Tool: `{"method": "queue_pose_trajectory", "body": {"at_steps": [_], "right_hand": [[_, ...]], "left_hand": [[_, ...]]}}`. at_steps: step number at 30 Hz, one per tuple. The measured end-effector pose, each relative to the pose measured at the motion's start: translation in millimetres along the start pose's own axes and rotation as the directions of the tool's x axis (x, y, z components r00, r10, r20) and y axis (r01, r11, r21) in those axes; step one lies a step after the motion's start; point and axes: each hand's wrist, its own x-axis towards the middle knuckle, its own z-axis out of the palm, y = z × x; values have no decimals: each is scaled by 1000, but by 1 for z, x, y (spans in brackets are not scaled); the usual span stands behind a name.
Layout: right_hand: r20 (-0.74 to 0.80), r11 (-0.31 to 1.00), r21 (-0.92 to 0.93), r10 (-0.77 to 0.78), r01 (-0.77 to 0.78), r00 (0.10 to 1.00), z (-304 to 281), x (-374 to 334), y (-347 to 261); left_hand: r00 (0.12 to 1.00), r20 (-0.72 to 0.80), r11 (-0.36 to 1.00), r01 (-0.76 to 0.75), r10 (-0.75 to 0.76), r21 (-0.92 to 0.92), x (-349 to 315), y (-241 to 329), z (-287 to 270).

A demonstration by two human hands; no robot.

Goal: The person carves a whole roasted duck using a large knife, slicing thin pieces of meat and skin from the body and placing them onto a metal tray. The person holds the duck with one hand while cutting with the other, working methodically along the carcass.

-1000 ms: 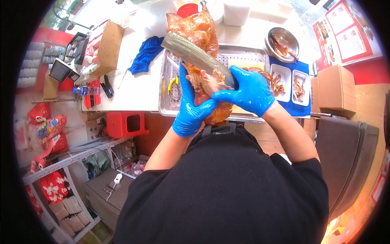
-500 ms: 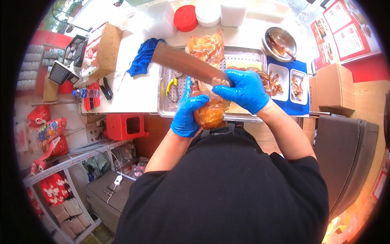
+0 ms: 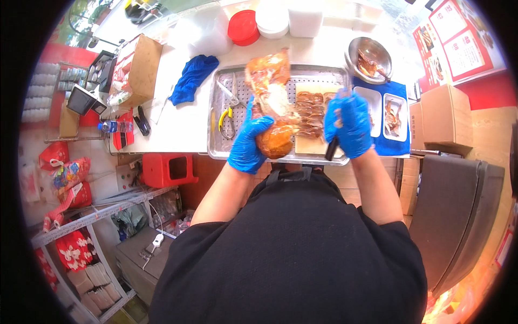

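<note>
My left hand, in a blue glove, is closed round the side of a glossy brown roast duck. Pale meat shows in the middle of the bird, which I hold over a perforated metal tray. My right hand, also gloved in blue, is closed on a knife at the tray's right end. Its black handle juts out below the fist; the blade can hardly be made out. Between the hands, sliced meat lies in rows on a pale board. Yellow-handled pliers lie in the tray's left part.
A steel bowl with duck pieces stands at the back right. Two white trays sit on a blue cloth. A crumpled blue cloth, a red-lidded tub and a cardboard box are on the table.
My right hand has moved right, away from the duck, and the knife blade no longer lies across the bird. The pliers and sliced meat show more fully. My left hand still grips the duck.
</note>
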Motion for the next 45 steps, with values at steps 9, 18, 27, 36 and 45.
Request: {"method": "queue_pose_trajectory", "body": {"at_steps": [9,18,27,36,45], "right_hand": [[-549,641,-619,59,-453,834,-157,4,-36],[-408,-73,-898,-230,-433,884,-210,3,25],[-468,-229,-843,-132,-486,874,-203,4,8],[-329,882,-349,201,-317,923,-150,-4,10],[7,826,-484,335,-289,942,-44,37,32]], "left_hand": [[992,-114,983,71,-51,171,22,-22,-96],[963,-139,490,9,230,872,46,-37,-114],[842,-406,-160,482,355,861,65,-55,-63],[811,-406,-243,533,422,810,86,-42,-55],[933,-359,479,307,18,822,105,-12,-117]]}}
